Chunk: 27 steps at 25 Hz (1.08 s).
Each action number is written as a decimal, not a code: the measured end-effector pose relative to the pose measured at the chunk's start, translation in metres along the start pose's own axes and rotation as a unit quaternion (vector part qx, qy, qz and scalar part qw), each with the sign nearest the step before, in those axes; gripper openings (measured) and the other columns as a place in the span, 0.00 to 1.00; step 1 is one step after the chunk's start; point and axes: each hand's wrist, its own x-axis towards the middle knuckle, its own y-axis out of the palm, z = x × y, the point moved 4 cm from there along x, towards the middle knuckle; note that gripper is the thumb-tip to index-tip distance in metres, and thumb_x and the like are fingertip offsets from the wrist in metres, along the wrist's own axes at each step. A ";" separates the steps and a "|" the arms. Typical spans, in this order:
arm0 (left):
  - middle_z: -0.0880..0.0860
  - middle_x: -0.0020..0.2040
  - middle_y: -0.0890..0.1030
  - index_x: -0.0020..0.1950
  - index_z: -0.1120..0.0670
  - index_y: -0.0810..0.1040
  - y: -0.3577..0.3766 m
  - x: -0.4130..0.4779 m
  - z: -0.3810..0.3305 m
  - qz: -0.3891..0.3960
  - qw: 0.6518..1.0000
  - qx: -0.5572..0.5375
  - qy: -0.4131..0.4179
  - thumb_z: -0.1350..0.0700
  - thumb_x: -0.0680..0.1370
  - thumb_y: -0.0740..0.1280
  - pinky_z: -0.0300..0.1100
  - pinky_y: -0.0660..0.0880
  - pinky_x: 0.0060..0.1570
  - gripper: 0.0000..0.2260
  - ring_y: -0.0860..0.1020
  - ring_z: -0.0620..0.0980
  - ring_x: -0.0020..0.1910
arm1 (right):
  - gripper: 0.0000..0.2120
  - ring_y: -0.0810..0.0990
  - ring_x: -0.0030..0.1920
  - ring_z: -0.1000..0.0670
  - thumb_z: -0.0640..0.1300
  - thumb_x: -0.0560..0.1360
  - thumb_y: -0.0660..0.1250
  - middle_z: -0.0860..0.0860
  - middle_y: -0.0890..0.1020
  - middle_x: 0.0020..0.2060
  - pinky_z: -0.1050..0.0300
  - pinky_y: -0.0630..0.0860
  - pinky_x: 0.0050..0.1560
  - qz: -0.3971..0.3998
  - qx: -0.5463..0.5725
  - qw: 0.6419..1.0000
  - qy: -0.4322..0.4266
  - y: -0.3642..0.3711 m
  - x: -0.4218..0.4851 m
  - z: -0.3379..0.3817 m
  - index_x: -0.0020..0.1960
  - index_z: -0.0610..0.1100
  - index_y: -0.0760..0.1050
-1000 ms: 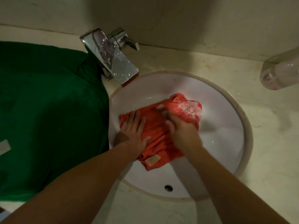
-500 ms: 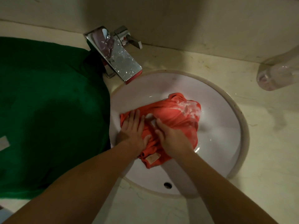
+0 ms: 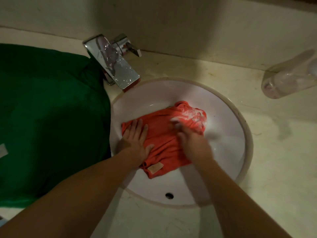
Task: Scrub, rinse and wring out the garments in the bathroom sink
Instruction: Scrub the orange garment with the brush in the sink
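Green garment point(image 3: 51, 117) lies on tabletop point(image 3: 274, 169) at left; left hand point(image 3: 135, 141) presses flat on orange garment point(image 3: 163, 133) in sink point(image 3: 229, 134), pinning it for scrubbing; right hand point(image 3: 192, 141) on soapy end, blurred, cannot tell its grip.

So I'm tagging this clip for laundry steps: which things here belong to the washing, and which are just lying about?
Part of the job: orange garment, soapy at its far end; left hand pressing flat on it; right hand, blurred, on it; sink; faucet; probably the green cloth beside the sink.
Lying about: clear bottle on the counter.
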 end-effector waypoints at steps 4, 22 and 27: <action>0.64 0.82 0.42 0.83 0.57 0.43 0.002 0.002 -0.001 -0.023 1.000 -0.003 -0.006 0.34 0.80 0.37 0.54 0.37 0.75 0.37 0.44 0.62 0.81 | 0.21 0.81 0.59 0.34 0.53 0.83 0.61 0.38 0.82 0.60 0.46 0.76 0.57 -0.064 0.043 0.986 0.150 -0.036 0.012 -0.049 0.76 0.56 0.70; 0.66 0.81 0.50 0.81 0.66 0.52 0.009 0.021 -0.005 -0.062 0.995 -0.069 -0.033 0.35 0.79 0.40 0.54 0.47 0.79 0.42 0.49 0.62 0.81 | 0.19 0.82 0.56 0.35 0.54 0.84 0.59 0.39 0.83 0.59 0.45 0.78 0.56 0.021 -0.006 1.000 -0.010 0.000 0.031 -0.013 0.75 0.62 0.69; 0.65 0.81 0.49 0.81 0.65 0.51 0.011 0.020 -0.007 -0.070 0.994 -0.080 -0.032 0.35 0.79 0.39 0.54 0.44 0.79 0.42 0.48 0.61 0.82 | 0.19 0.81 0.59 0.34 0.52 0.83 0.62 0.38 0.82 0.62 0.45 0.77 0.59 -0.048 0.037 0.998 0.019 0.000 0.027 -0.006 0.74 0.55 0.73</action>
